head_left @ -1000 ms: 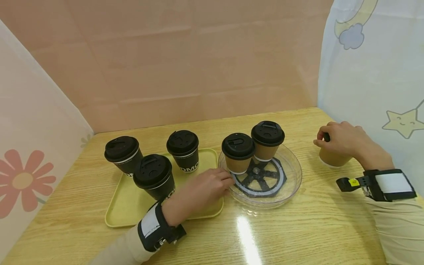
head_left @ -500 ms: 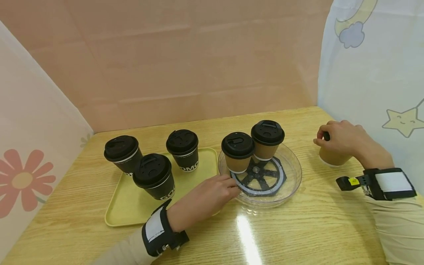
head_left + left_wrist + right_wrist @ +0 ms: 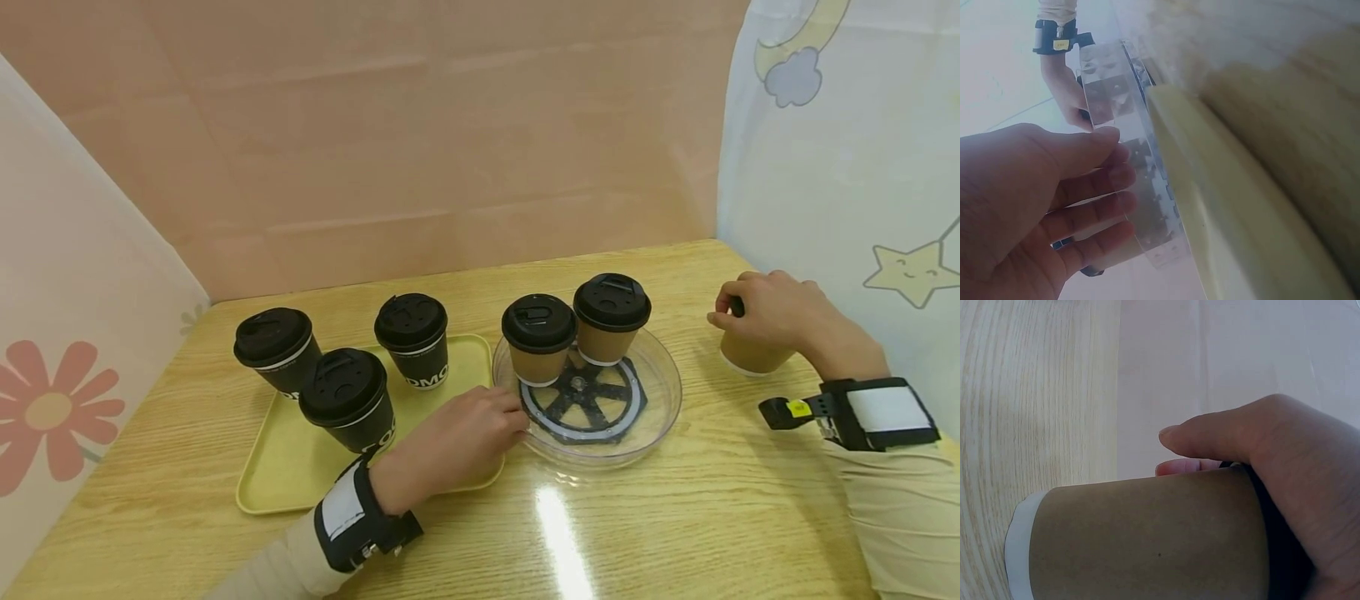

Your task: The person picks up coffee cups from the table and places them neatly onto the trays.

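Observation:
My left hand (image 3: 461, 437) is at the near left rim of a clear round turntable (image 3: 600, 457). In the left wrist view its fingers (image 3: 1094, 212) are lightly bent, with fingertips against the clear side wall. Two brown paper coffee cups with black lids stand upright on the turntable, one at its left (image 3: 538, 367) and one at its back (image 3: 602, 343). Far to the right, my right hand (image 3: 780, 312) grips another brown coffee cup (image 3: 750, 358) from above, around its black lid. The right wrist view shows this cup's side (image 3: 1147, 537); most fingers are hidden behind it.
Left of the turntable, a yellow tray (image 3: 300, 487) bears black lidded cups: one at front (image 3: 363, 421), one at back right (image 3: 423, 362), one at back left (image 3: 292, 367). A cloth backdrop (image 3: 450, 150) borders the wooden table's far edge; patterned cloths flank both sides.
My left hand swept forward to the right along the rim, then came back left. The turntable's cups have shifted slightly clockwise as seen from above. My right hand has stayed in place.

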A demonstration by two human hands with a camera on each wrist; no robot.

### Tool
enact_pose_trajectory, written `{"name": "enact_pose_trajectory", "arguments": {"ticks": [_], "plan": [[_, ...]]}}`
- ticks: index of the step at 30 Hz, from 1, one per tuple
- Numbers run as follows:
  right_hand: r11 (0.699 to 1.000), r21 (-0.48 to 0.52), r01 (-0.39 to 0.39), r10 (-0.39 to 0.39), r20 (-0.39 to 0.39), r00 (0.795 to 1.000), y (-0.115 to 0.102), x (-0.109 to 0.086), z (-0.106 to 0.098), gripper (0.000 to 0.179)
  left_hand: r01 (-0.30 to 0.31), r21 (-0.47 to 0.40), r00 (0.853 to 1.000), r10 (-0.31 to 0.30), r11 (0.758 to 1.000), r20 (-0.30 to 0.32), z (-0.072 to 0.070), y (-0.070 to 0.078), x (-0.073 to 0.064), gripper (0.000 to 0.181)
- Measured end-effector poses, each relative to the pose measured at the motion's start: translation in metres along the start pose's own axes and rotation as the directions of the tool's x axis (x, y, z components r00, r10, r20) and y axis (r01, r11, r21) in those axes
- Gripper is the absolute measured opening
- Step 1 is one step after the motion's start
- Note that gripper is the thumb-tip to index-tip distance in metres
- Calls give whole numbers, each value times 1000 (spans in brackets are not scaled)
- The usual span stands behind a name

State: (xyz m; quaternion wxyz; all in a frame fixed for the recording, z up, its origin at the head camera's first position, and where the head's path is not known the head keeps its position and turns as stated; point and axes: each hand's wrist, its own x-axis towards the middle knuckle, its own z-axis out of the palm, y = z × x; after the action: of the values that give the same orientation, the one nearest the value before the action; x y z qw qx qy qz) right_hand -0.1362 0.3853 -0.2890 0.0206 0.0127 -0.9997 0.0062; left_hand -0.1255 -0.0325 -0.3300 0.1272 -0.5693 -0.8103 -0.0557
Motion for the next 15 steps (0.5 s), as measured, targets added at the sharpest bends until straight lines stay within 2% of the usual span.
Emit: {"name": "enact_pose_trajectory", "arguments": {"ticks": [9,15], "plan": [[1000,5,1,-1,-7,1000,-2,1,1,21,49,-40,997,-47,998,57,-1,-7,-1,11],[1000,0,8,-8,-3,1000,-4,2,1,21,62,-32,997,-61,998,43,0,-10,-1,7]]}}
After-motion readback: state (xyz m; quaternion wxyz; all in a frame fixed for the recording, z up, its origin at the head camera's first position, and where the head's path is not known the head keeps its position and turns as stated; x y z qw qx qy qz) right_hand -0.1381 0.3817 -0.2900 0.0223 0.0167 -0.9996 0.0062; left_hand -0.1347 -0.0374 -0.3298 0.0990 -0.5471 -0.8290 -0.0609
